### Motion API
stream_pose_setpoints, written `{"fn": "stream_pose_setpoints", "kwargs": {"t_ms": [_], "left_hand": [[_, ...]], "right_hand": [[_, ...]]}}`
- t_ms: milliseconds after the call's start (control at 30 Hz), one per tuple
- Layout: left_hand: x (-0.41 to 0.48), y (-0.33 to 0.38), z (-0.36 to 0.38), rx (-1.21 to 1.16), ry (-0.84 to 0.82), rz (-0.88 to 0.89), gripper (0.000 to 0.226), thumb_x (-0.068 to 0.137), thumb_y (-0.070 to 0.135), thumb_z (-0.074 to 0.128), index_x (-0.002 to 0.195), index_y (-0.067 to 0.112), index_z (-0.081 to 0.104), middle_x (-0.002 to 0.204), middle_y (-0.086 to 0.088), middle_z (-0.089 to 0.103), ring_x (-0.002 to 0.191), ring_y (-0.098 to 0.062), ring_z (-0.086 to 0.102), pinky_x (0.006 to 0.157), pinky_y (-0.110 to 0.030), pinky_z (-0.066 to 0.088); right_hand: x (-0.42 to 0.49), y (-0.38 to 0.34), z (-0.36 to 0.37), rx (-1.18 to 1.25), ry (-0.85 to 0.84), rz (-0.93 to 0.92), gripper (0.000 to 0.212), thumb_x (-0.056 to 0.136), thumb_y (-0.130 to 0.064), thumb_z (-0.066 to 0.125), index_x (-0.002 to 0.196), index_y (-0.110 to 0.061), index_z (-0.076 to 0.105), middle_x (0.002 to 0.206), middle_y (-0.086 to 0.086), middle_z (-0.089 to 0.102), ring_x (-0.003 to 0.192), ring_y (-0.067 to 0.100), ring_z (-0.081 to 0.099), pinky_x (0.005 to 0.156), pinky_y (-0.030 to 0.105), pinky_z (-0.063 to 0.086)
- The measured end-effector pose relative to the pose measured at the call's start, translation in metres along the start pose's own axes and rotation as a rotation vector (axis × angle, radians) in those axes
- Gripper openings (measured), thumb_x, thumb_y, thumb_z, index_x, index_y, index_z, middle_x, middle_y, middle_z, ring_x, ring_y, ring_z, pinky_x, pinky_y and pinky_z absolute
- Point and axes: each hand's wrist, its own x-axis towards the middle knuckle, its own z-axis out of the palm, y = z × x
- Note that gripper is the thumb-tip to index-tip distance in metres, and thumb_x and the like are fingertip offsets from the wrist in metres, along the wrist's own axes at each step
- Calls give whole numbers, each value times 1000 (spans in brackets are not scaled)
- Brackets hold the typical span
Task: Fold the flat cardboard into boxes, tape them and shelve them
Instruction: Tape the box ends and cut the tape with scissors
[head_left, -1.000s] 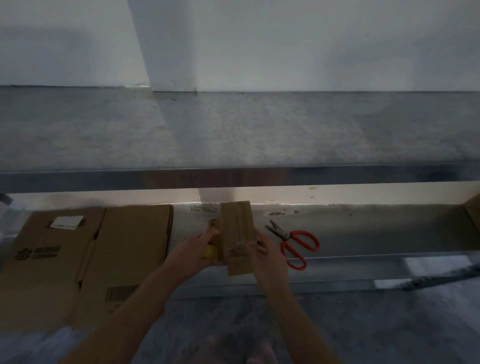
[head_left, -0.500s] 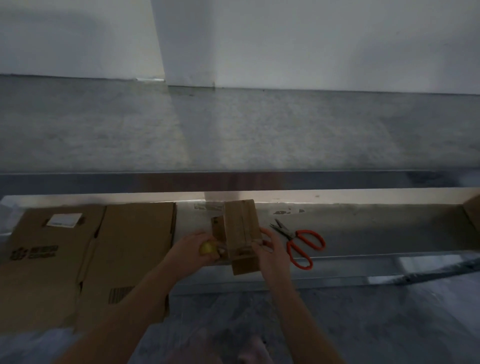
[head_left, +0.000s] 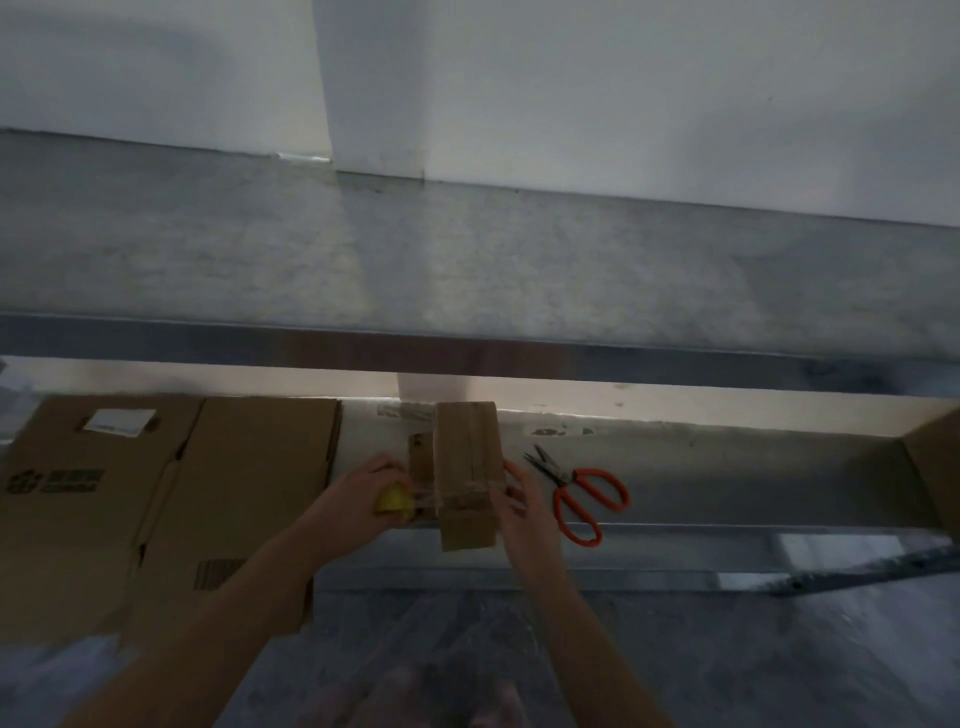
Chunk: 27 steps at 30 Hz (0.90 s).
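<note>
Cardboard, light and stiff but probably crushable at its flaps, makes up the small box (head_left: 465, 467), which stands on the lower shelf (head_left: 727, 483) between both hands. I see the left hand (head_left: 358, 499) curled round the yellow tape roll (head_left: 393, 500), while the right hand (head_left: 524, 512) lies against the box's right side; gripping or only bracing, I cannot tell in this gloom. I would hold it by its side walls.

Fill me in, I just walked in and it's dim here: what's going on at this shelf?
A person is taping a small cardboard box on the lower metal shelf. The left hand grips a yellow tape roll, with clear tape stretched from it across the box, while the right hand rests against the box's right side. Orange-handled scissors lie just right, flattened cartons to the left.
</note>
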Motion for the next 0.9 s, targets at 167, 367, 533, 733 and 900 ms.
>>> {"fn": "stream_pose_setpoints", "kwargs": {"t_ms": [167,367,533,733,900], "left_hand": [[0,4,4,-4,11,-60,43,75,29,80,114,22,63,115,16,47,101,-4,52,88,-15,38],[-4,10,0,-3,54,-126,35,79,28,76,108,31,56,111,17,47,96,-1,51,80,-6,33],[-7,17,2,-13,86,-207,30,81,24,75,104,27,56,109,13,50,95,-6,52,79,-19,40],[-8,20,-1,-20,80,-226,32,80,25,76,105,27,56,109,12,51,96,-8,52,80,-21,42],[-6,21,-4,-33,67,-161,32,80,28,76,103,29,55,107,12,51,93,-5,51,75,-16,37]], "right_hand": [[2,31,-47,-410,102,-87,45,101,-33,47,145,-24,43,149,-4,41,138,16,37,112,36,34],[27,68,-106,-744,156,-112,52,92,-29,63,140,-17,47,144,9,44,131,26,41,110,40,38],[42,74,-114,-1021,163,-140,42,92,-41,57,127,-19,54,126,3,57,117,23,50,97,36,41],[48,65,-102,-1111,86,-52,37,101,-31,47,131,-10,44,128,6,54,113,20,53,88,28,47],[0,49,-96,-924,209,38,36,98,-21,45,134,-18,47,118,8,63,104,26,62,82,33,48]]}}
